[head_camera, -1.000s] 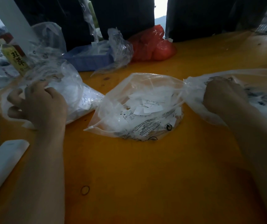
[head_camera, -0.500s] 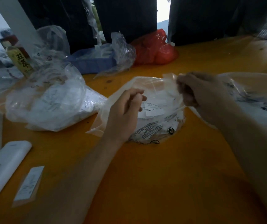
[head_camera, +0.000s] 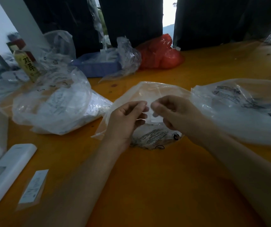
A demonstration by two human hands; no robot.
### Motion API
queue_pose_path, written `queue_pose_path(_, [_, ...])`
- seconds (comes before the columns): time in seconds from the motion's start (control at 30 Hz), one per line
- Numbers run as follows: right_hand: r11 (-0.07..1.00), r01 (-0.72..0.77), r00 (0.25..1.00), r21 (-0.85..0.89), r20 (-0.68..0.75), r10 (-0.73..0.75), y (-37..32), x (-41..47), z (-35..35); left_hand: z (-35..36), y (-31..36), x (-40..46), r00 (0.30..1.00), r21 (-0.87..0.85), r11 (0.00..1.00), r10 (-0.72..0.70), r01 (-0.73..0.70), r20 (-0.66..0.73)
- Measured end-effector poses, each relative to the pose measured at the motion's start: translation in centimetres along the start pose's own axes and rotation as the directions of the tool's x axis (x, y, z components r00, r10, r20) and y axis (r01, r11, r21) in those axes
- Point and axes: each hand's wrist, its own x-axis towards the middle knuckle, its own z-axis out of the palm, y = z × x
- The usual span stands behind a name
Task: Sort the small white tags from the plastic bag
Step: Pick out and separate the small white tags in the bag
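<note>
Both forearms reaching forward, left grip and right grip curled, fingertips meeting

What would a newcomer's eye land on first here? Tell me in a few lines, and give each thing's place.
First, the two hands meeting at the centre: the left hand and right hand both pinch a small white tag above the middle clear plastic bag on the orange table. Next, the red bag at the table's far edge. Then the white remote-like device at the near left, a lone tag beside it.
</note>
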Motion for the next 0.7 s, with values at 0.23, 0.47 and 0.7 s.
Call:
queue_pose_path(0.23, [0.982,0.062,0.997,-0.180,-0.040,-0.070,0.34,-0.08,0.25,0.12,0.09,0.09,0.998,-0.096,0.994,-0.054,0.056,0.022])
queue_pose_path(0.47, [0.956,0.137,0.976,-0.258,-0.132,-0.175,0.43,0.11,0.31,-0.07,-0.11,0.09,0.998,-0.059,0.997,-0.035,0.039,0.053])
queue_pose_path(0.7, [0.904,0.208,0.938,-0.373,-0.187,-0.293,0.53,0.21,-0.09,-0.02,0.10,-0.11,0.992,-0.003,0.998,-0.064,0.064,0.106])
